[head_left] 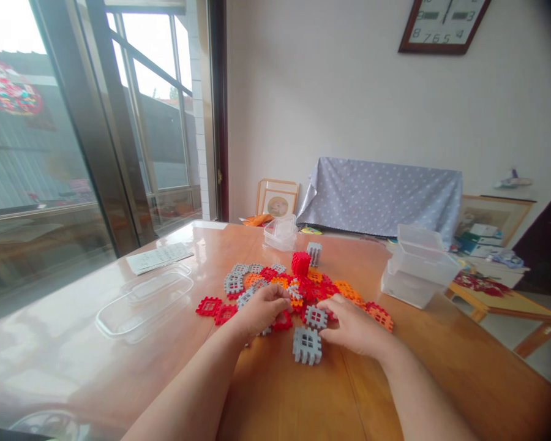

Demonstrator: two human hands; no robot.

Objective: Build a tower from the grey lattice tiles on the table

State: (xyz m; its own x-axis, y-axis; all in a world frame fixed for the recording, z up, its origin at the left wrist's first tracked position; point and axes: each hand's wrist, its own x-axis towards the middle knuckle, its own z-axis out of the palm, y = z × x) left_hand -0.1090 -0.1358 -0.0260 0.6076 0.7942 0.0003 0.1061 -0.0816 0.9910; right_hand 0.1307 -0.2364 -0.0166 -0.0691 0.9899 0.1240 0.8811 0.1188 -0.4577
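Note:
My right hand (352, 326) has its thumb and fingers at the edge of a grey square window-pattern building tile (316, 317), gripping it. Just below that tile, a stack of grey tiles (307, 346) stands on the table. My left hand (265, 307) is closed in a pinch over the pile; whatever is between its fingertips I cannot make out. Around both hands lie loose red tiles (209, 306), orange tiles (349, 293) and grey tiles (234, 283). Behind the pile rise a red tile stack (301, 263) and a small grey stack (314, 253).
The wooden table (275, 392) bears a clear lid (142, 300) and a printed sheet (160, 258) on the left. A small clear box (279, 237) stands at the back, and clear plastic containers (411, 278) on the right. Beyond is a cloth-covered object (386, 196).

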